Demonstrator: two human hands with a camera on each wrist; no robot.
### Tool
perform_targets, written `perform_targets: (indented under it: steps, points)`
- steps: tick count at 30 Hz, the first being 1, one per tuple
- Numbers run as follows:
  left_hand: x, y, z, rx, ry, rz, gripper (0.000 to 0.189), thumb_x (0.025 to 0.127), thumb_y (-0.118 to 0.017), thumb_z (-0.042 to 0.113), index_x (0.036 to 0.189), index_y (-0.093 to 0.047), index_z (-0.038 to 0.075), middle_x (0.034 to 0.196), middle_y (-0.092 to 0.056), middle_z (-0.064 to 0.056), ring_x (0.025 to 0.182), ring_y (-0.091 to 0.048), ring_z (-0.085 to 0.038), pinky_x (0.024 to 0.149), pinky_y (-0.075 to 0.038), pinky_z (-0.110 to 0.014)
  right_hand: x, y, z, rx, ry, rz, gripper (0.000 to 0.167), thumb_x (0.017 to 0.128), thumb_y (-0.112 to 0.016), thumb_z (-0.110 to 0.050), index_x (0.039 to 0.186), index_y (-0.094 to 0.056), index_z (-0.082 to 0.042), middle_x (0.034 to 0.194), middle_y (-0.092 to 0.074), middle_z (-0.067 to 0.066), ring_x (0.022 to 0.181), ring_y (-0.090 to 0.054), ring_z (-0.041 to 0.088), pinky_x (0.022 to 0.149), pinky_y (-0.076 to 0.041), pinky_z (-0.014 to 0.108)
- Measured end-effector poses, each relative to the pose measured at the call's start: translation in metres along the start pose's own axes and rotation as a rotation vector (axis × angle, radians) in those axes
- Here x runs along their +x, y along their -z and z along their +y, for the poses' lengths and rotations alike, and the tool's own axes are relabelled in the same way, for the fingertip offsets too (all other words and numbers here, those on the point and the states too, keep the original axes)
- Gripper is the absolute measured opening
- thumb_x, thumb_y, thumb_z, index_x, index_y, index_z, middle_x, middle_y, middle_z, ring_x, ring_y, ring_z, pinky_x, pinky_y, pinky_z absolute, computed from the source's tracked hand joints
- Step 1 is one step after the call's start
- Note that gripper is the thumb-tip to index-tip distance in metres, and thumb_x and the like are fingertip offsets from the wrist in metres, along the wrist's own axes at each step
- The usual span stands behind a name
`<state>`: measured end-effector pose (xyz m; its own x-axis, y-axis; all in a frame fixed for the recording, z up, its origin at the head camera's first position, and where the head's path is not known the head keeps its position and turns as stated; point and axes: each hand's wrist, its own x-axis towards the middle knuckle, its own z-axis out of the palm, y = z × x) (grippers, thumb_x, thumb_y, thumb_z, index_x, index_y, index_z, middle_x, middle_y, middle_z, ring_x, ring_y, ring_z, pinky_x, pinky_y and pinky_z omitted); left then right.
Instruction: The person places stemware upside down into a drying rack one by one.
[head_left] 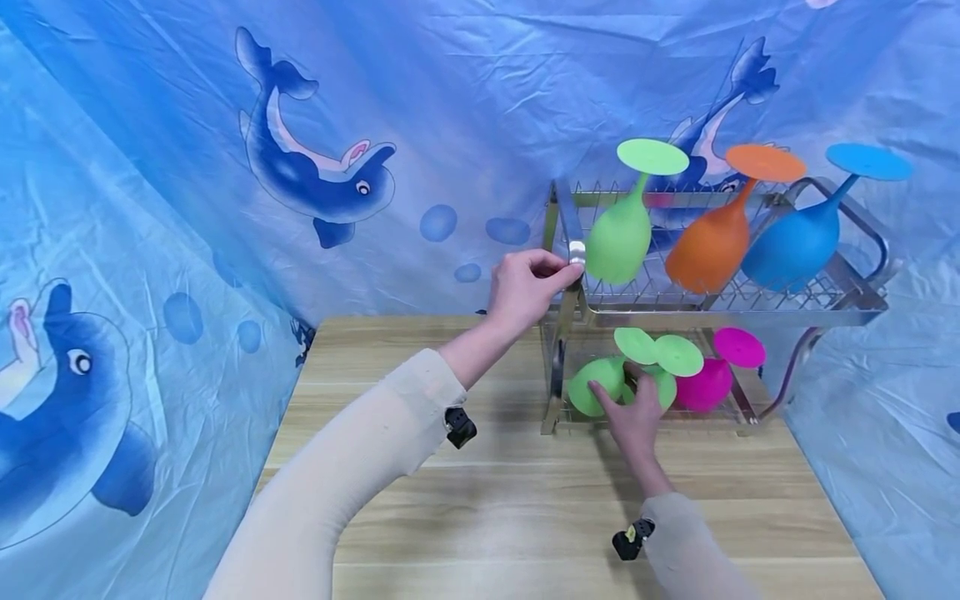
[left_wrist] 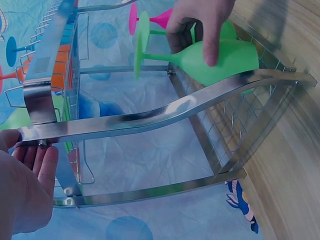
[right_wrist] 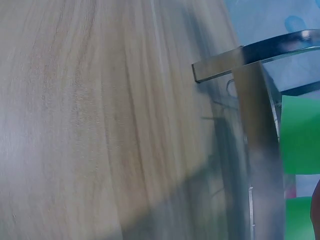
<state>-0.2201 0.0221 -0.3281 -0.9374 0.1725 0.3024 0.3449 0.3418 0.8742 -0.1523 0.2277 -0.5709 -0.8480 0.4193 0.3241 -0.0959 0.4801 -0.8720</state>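
A two-tier metal dish rack [head_left: 720, 318] stands on the table. My left hand [head_left: 522, 287] pinches its left side rail near the upper shelf; in the left wrist view, fingers curl behind that rail [left_wrist: 115, 122]. My right hand [head_left: 637, 417] reaches into the lower shelf and grips the leftmost green goblet [head_left: 592, 387]. In the left wrist view, its thumb lies across the bowl of this goblet [left_wrist: 225, 62], the other fingers behind. A second green goblet [head_left: 678, 356] sits right beside those fingers, with a magenta goblet [head_left: 705, 385] to its right. All tilt, feet upward.
On the upper shelf lean a green goblet [head_left: 618, 237], an orange goblet [head_left: 708, 246] and a blue goblet [head_left: 795, 242], bowls down. The wooden table [head_left: 480, 517] extends in front of the rack. A blue dolphin-print curtain [head_left: 450, 108] hangs behind and at both sides.
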Motion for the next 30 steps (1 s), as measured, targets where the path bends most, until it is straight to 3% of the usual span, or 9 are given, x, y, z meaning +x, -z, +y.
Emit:
perform_targets:
  steps: [11,17,30]
  points:
    - [0.0,0.0,0.001,-0.004,0.016,-0.009,0.021,0.095,-0.084,0.036,0.101,-0.084,0.016,0.092,-0.079,0.005,0.082,-0.071,-0.009,0.074,-0.057,-0.024,-0.004,-0.013,0.01,-0.097,0.006,-0.019,0.078,0.086,-0.093,-0.025,0.145,-0.052,0.005,0.139,-0.057,0.028,0.128,-0.056,0.045,0.113,-0.048,0.059]
    - [0.001,0.0,0.0,0.012,0.014,-0.003,0.022,0.095,-0.083,0.038,0.101,-0.084,0.017,0.091,-0.079,0.007,0.082,-0.071,-0.008,0.075,-0.057,-0.024,-0.005,-0.019,0.014,-0.091,0.054,0.022,0.077,0.082,-0.095,-0.021,0.141,-0.055,0.007,0.134,-0.059,0.029,0.125,-0.057,0.046,0.112,-0.047,0.059]
    - [0.001,0.001,0.0,0.008,0.019,-0.008,0.021,0.095,-0.084,0.038,0.1,-0.084,0.018,0.091,-0.079,0.007,0.083,-0.071,-0.009,0.076,-0.057,-0.025,-0.012,-0.024,0.019,-0.136,0.069,0.009,0.084,0.081,-0.095,-0.022,0.149,-0.052,0.001,0.138,-0.059,0.026,0.129,-0.054,0.044,0.115,-0.042,0.061]
